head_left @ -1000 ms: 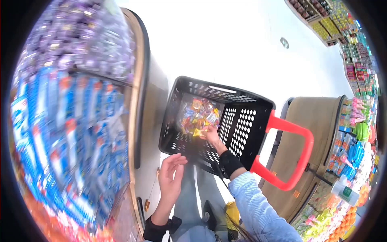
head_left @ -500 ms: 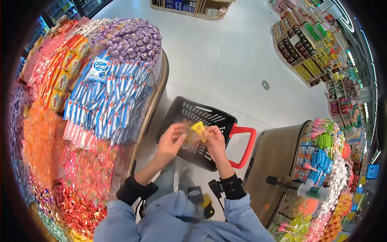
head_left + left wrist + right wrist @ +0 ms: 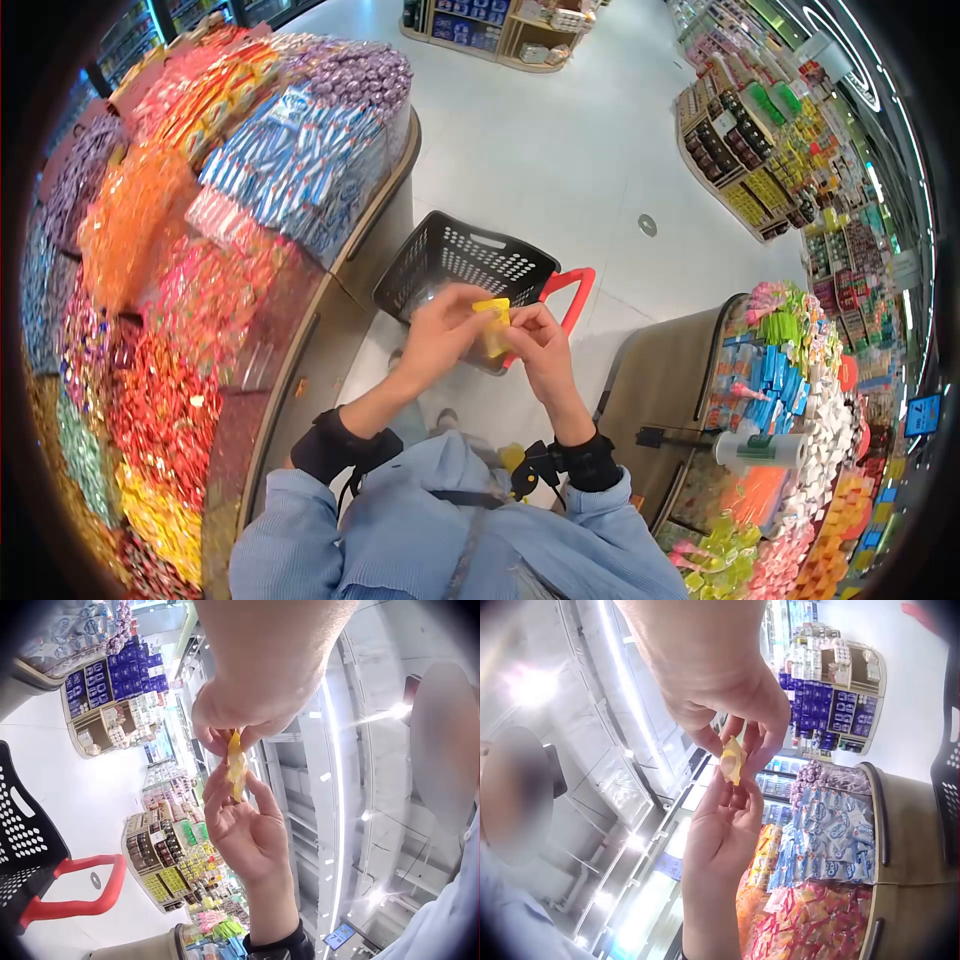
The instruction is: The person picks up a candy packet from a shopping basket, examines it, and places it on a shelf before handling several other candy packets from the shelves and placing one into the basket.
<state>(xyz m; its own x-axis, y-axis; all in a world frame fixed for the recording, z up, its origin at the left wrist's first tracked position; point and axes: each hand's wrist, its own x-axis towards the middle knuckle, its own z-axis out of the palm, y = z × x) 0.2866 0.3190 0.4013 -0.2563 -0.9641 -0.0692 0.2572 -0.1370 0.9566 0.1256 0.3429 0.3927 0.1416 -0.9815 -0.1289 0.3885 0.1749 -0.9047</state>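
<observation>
Yellow packet [image 3: 493, 342] was pinched in fingertip grip of both hands: left hand [image 3: 438, 335] at one side, right hand [image 3: 546, 358] at other. Packet was up in air, out of black basket [image 3: 482, 262], which sat lower down, red handle [image 3: 580, 297] beyond right hand. Candy display [image 3: 390, 212] stood on left. Packet torn or sealed: could not tell.

Blue sign [image 3: 922, 416]: is showing a "7", with smaller print staying too small to read, near the right-hand counter's outer side.
Blue-and-white packets [image 3: 290, 160]: are carrying blurred, unreadable lettering, lying by the left-hand counter's aisle-side edge.
White canister [image 3: 760, 450]: is bearing an illegible green label at the right-hand counter's aisle-side edge.
</observation>
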